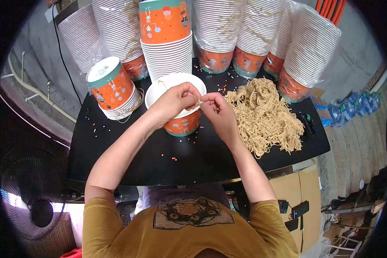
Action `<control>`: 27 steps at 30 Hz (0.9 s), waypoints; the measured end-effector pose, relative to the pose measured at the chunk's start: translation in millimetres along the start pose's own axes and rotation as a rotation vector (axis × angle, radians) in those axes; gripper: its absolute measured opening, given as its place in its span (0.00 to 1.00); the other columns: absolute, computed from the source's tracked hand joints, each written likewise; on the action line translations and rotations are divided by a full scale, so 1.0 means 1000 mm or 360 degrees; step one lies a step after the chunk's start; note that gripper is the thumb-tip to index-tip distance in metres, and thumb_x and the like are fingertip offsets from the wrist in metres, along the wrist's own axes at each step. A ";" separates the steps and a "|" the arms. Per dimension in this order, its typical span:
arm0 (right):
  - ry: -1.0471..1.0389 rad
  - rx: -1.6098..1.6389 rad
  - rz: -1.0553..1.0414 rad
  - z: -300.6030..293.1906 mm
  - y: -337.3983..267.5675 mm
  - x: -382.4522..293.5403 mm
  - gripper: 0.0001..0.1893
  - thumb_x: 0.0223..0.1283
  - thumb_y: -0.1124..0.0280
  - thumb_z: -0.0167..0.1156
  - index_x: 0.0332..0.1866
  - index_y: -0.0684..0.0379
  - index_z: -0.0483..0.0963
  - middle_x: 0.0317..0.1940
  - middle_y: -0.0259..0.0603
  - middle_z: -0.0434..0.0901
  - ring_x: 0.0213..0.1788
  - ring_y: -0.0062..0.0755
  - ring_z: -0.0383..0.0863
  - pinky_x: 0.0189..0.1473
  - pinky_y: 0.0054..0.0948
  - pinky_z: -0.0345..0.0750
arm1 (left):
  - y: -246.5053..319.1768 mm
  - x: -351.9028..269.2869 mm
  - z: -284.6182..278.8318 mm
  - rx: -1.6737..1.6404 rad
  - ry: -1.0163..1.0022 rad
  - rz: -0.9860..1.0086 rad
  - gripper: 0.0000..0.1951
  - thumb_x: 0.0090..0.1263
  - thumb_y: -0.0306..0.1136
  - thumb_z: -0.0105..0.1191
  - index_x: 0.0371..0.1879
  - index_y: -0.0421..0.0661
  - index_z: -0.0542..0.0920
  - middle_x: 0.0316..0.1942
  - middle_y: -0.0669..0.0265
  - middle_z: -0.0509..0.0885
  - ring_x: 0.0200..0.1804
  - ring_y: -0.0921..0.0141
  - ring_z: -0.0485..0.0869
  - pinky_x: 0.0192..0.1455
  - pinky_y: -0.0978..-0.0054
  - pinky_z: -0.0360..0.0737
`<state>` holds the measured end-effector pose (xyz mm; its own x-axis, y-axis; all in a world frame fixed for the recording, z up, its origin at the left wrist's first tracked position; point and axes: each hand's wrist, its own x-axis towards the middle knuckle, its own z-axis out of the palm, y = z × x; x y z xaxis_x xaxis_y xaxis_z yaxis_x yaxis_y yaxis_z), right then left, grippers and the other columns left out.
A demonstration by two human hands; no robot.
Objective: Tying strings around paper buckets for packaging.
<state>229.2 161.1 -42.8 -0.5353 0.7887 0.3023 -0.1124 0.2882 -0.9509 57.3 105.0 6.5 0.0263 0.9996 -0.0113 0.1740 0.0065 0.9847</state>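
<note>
An orange paper bucket (180, 125) with a white inside and a green base band stands upright on the black table (142, 167). My left hand (179, 100) reaches across its mouth, thumb and forefinger pinched at the near right rim. There my right hand (221, 114) meets it, fingertips almost touching the left ones. A short bit of tan cord (199, 102) shows between the fingertips; the rest of it is hidden by the fingers. Another piece of cord (162, 83) shows at the bucket's far left inside wall. A big tangled heap of tan cord (266, 119) lies right of my right hand.
An upturned stack of buckets (111, 85), cord looped about its rims, stands at left. Behind the bucket rises a tall upturned stack (166, 42). Plastic-wrapped stacks (217, 29) line the back. Small beads (174, 158) are scattered about. A fan (35, 196) stands lower left.
</note>
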 end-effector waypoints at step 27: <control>-0.0044 0.0022 0.0036 -0.008 -0.007 0.009 0.04 0.67 0.71 0.57 0.41 0.60 0.75 0.28 0.22 0.73 0.31 0.10 0.68 0.34 0.14 0.68 | 0.008 0.001 0.000 -0.0150 -0.0133 -0.0043 0.07 0.77 0.36 0.49 0.43 0.47 0.71 0.32 0.72 0.77 0.34 0.80 0.74 0.41 0.82 0.73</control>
<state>231.9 170.6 -33.1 -0.5606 0.7797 0.2787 -0.1114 0.2625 -0.9585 59.0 105.6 14.6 0.1053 0.9932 -0.0487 0.0826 0.0401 0.9958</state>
